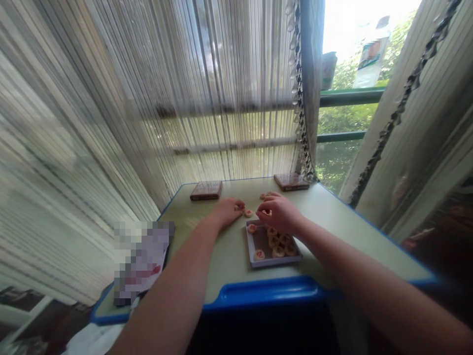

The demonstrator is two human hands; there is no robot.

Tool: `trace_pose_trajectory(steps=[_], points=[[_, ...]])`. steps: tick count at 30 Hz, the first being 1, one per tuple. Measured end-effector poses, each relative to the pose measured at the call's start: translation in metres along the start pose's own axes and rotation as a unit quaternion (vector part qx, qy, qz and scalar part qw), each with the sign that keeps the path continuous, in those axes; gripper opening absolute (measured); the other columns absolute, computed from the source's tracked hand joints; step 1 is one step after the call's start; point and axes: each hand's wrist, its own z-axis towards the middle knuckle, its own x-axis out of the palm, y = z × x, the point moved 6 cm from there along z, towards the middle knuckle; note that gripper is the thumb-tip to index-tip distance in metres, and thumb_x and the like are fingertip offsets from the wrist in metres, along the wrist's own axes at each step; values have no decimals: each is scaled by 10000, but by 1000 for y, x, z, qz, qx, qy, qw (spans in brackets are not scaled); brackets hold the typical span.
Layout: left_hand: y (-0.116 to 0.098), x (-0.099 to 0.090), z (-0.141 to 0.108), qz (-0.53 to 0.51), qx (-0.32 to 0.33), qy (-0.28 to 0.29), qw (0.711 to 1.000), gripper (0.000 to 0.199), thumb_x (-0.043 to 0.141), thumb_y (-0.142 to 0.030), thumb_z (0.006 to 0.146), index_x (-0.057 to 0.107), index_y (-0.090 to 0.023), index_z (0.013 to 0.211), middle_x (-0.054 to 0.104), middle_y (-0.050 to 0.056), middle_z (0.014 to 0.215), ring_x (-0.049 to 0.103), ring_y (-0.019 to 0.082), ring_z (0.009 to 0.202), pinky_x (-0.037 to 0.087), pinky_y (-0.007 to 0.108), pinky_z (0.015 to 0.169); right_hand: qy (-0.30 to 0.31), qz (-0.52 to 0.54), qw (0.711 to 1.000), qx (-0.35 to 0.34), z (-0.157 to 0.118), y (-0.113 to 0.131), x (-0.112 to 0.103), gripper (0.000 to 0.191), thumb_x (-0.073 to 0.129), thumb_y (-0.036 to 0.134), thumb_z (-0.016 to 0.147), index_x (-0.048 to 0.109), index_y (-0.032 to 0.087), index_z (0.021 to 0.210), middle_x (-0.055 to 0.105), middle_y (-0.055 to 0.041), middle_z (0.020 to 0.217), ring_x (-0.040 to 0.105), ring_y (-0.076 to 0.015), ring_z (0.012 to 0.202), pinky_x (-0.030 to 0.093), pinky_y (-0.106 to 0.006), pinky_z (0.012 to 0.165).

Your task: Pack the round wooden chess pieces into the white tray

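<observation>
A shallow square box (249, 246) with a pale rim stands near the table's front edge. Inside it, several round wooden pieces with dark marks crowd the right side, and two red-marked pieces (259, 255) lie at its left. My left hand (228, 213) is beyond the box to the left, fingers closed round a small round piece (242, 207). Just right of those fingers a red-marked piece (248, 213) lies on the table. Over the box's far edge, my right hand (278, 212) has its fingers curled on a red-marked piece. More pieces (263, 196) lie behind it.
Two flat brown boxes lie at the table's back, one left (207, 190) and one right (291, 181). A partly pixelated flat object (148, 261) rests at the left edge. The pale table (229, 261) has a blue rim; curtains hang behind.
</observation>
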Motion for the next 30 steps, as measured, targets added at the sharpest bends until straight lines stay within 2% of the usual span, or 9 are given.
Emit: trace_pose_trajectory(steps=[2,5,8,12,16,19,25,30], points=[[0,2,0,4,1,4,1000,278,560,-323,729,683,-168,924,661,61,921,587,175,787,445,259,742,-2,3,1000,6,0,-1,1,188,557,264,787,711,184,714,629,-52,681,496,-164,768,377,-280,746],[-2,-4,1,-18,-6,-28,999,265,555,-306,737,674,-150,915,665,67,917,584,169,779,453,268,750,-15,3,1000,16,0,-1,3,185,553,248,782,709,175,715,632,-54,681,501,-167,772,385,-282,761],[-11,-13,-2,-114,-12,-48,992,294,603,-258,702,641,-124,961,666,75,921,586,156,756,473,271,719,-45,5,999,29,-1,-3,1,154,571,248,770,706,177,791,642,-61,740,502,-176,799,391,-291,771],[-28,-17,-11,-286,-21,8,958,378,691,-221,628,615,-96,976,663,81,888,600,135,716,486,256,667,-67,16,997,29,-1,-3,-4,244,607,300,759,676,190,965,644,-62,796,489,-185,802,397,-307,763],[-38,-16,-18,-379,-15,84,922,361,705,-252,630,642,-96,949,668,79,870,591,117,696,470,247,642,-56,37,998,9,-1,2,-5,222,574,322,796,689,192,934,635,-57,738,484,-179,784,394,-293,740],[-38,-17,-21,-393,-12,101,914,374,719,-271,617,654,-107,947,670,80,887,588,122,709,466,255,642,-56,56,997,-1,0,2,-4,209,579,329,796,695,188,896,622,-44,689,483,-165,745,388,-283,724],[-38,-20,-25,-364,-3,94,926,391,715,-289,625,652,-116,970,670,82,888,584,131,726,468,257,644,-53,92,994,-26,0,-2,1,220,592,327,787,685,180,922,620,-30,677,482,-149,718,381,-264,692],[-43,-25,-28,-397,1,100,913,401,697,-252,622,635,-124,996,664,75,912,585,135,778,460,247,672,-46,129,991,-13,0,-4,0,225,603,349,772,691,178,889,606,-22,673,475,-134,681,370,-256,662]])
